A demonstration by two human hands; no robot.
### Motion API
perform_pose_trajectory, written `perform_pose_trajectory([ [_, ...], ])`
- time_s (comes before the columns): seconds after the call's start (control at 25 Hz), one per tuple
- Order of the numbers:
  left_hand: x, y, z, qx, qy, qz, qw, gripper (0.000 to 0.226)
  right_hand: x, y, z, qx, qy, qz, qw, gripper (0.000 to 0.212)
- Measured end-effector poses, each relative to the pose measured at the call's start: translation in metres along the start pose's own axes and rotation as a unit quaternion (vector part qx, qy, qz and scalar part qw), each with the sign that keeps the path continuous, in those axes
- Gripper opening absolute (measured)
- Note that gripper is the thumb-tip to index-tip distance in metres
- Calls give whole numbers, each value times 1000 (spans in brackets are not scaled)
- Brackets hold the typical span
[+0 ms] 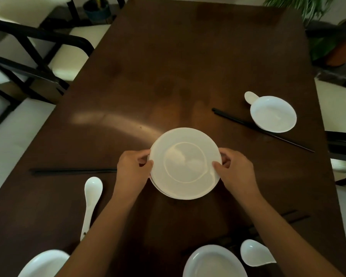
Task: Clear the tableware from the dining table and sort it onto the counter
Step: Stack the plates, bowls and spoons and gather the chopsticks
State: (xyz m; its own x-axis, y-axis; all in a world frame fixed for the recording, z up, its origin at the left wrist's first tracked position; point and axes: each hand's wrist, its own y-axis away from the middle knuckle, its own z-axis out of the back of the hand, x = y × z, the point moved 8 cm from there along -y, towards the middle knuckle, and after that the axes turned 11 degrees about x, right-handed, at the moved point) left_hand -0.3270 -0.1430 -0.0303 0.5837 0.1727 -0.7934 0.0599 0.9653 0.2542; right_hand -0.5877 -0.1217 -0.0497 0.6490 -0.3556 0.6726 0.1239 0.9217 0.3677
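A small stack of white plates is at the middle of the dark wooden dining table. My left hand grips its left rim with thumb on top, and my right hand grips its right rim the same way. A white bowl with a white spoon at its far edge sits at the right, black chopsticks beside it. Another white spoon and black chopsticks lie at the left.
At the near edge are a white bowl, a spoon, another bowl at the lower left and chopsticks under my right forearm. Black-framed chairs with cream seats stand left; potted plants are at the far right.
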Motion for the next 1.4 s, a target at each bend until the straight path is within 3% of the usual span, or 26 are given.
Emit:
perform_pose_trajectory([
  [0.32,8,5,1,-24,0,33,999,32,1,-6,-3,-18,52,10,998,35],
  [0.44,12,5,1,-26,-15,48,998,36,-1,-7,-6,-1,21,12,1000,37],
  [0.68,23,2,-5,18,70,61,995,33,-10,-5,-11,23,-79,4,997,41],
  [0.76,24,-1,-5,32,31,60,997,37,-8,-7,-11,41,-89,7,995,39],
  [0.84,14,-4,-1,10,-74,31,997,45,-10,-8,1,40,-76,6,996,38],
  [0.96,-42,-11,-7,-17,-145,-84,986,51,-8,-7,54,-67,-14,39,997,32],
  [1.04,-90,-22,-32,17,-190,-173,966,55,-8,-5,96,-154,35,71,985,32],
  [1.16,-152,-50,-86,63,-281,-278,916,62,-25,-20,142,-208,87,40,974,38],
  [1.32,-186,-98,-168,149,-404,-296,853,74,-53,-64,168,-171,160,-30,972,53],
  [1.4,-188,-114,-201,208,-414,-275,842,80,-68,-84,170,-130,149,-69,978,61],
])
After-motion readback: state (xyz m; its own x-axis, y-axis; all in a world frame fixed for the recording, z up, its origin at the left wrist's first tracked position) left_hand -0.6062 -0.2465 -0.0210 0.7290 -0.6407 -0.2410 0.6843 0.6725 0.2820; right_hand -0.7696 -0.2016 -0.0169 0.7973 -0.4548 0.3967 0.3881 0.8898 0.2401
